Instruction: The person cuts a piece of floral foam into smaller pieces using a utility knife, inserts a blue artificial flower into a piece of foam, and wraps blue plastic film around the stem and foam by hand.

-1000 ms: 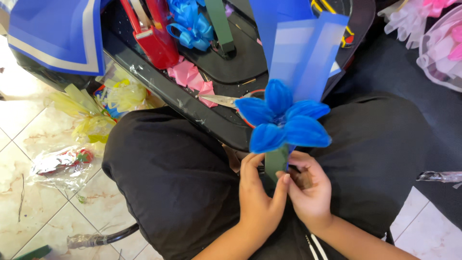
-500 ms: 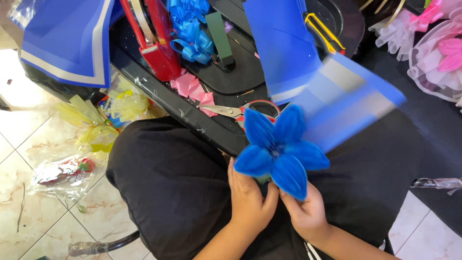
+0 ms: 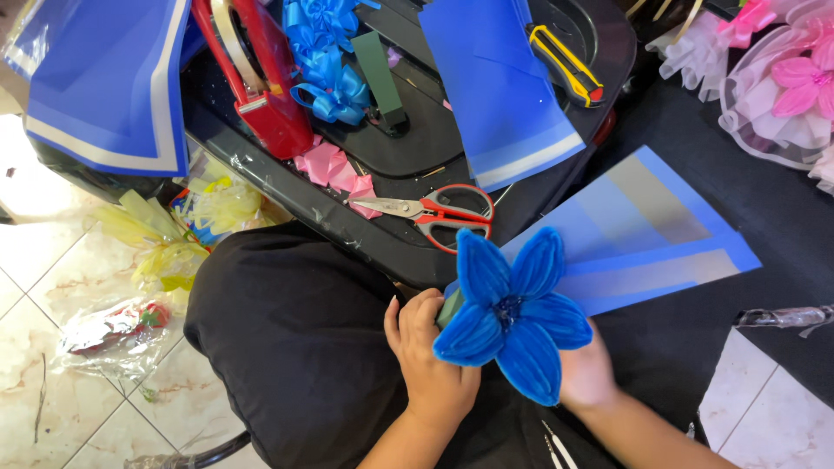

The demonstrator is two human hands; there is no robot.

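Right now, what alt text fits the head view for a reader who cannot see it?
Both hands, left hand and right hand, hold a fuzzy blue flower over a lap in black. Beyond it lie red-handled scissors on a black tray and blue wrapping sheets.

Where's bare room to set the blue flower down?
Free: the black lap left of the left hand, and dark cloth beyond the blue sheets. Crowded: the black tray with scissors, red tape dispenser, bows, knife.
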